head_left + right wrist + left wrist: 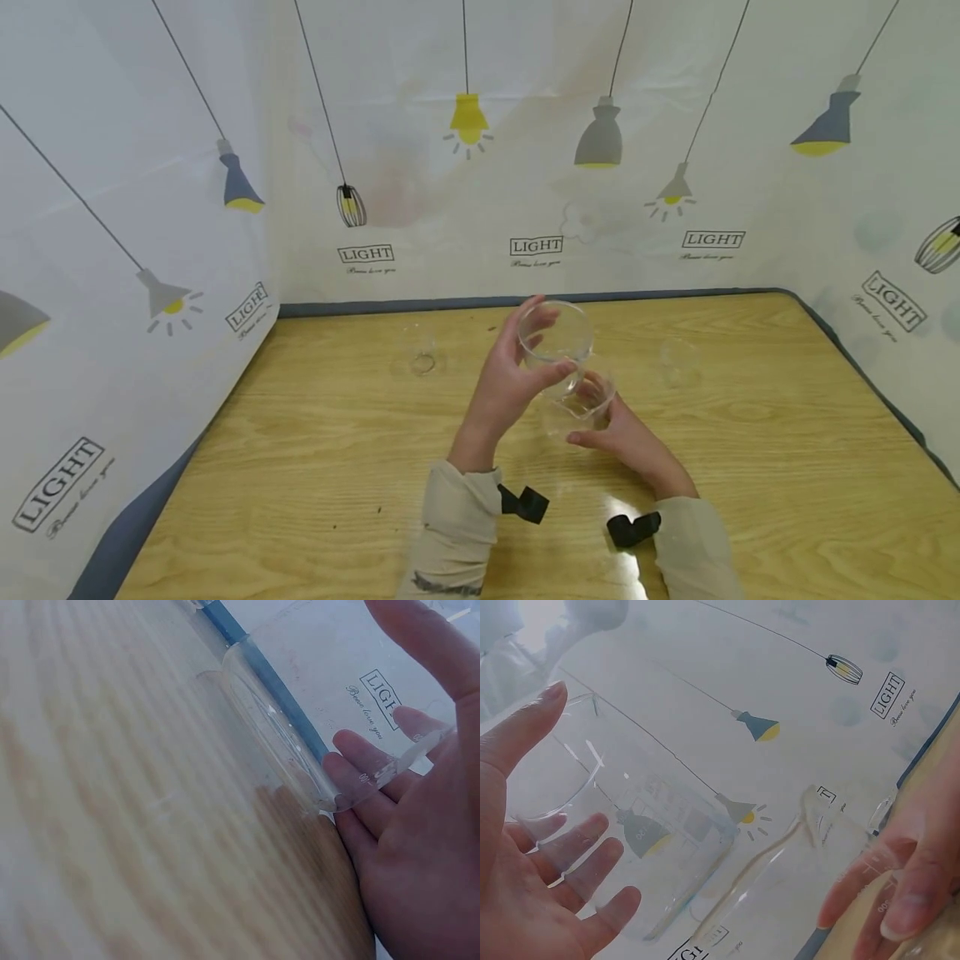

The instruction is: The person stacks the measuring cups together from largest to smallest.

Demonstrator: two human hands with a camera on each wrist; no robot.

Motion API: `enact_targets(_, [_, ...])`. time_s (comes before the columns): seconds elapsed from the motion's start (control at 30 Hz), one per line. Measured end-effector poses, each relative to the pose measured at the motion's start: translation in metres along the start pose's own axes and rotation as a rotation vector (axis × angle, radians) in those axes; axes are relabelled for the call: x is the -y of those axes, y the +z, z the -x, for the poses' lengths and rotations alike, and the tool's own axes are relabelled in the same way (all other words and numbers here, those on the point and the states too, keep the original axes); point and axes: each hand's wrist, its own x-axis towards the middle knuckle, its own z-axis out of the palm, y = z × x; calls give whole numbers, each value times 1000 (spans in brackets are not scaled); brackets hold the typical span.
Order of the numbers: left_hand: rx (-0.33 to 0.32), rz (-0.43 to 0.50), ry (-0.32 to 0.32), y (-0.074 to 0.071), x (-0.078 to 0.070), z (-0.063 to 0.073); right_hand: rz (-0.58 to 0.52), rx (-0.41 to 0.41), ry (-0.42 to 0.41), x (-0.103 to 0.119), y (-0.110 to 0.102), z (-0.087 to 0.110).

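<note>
My left hand [510, 379] grips a clear glass beaker [557, 337], thumb on the near side and fingers round the far side. In the left wrist view faint printing shows on that beaker [667, 817]. Just below and to the right, my right hand [622, 433] holds a second clear beaker [566, 419] between thumb and fingers. White graduation marks show on this lower beaker [375, 776] in the right wrist view, and its base is close to the tabletop. The upper beaker's bottom overlaps the lower one's rim in the head view; whether they touch, I cannot tell.
On the wooden table [315, 450] a small clear glass vessel [422, 360] stands at the back left. Another faint clear vessel [679, 367] stands at the back right. A white sheet [420, 167] printed with lamps walls in the back and both sides.
</note>
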Motion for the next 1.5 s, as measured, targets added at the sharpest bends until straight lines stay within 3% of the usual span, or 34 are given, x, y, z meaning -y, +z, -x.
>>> enact_targets(0.33, [25, 32, 9, 9, -5, 0, 28, 0, 63, 31, 2, 12])
enact_targets(0.73, [31, 103, -3, 11, 2, -1, 45, -22, 37, 0, -1, 3])
enact_targets(1.5, [83, 130, -19, 14, 8, -1, 76, -37, 58, 2, -1, 5])
